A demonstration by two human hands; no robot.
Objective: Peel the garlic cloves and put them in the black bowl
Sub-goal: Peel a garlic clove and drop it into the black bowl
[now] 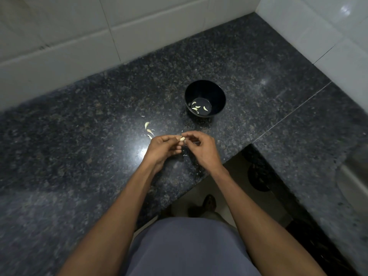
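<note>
A black bowl point(205, 90) stands on the dark granite counter point(99, 116) and holds several peeled garlic cloves point(198, 106) on its bottom. In front of the bowl my left hand point(163, 149) pinches a small garlic clove point(182, 138) at its fingertips. My right hand point(201, 147) meets it there, its thumb and forefinger pinching the same clove or its skin. Three unpeeled cloves point(149, 130) lie on the counter just left of my hands.
Bits of garlic skin point(184, 155) are scattered on the counter around my hands. White tiled walls point(69, 36) close the counter at the back and right. The counter's front edge cuts in at an inner corner point(250, 145) beside my right hand.
</note>
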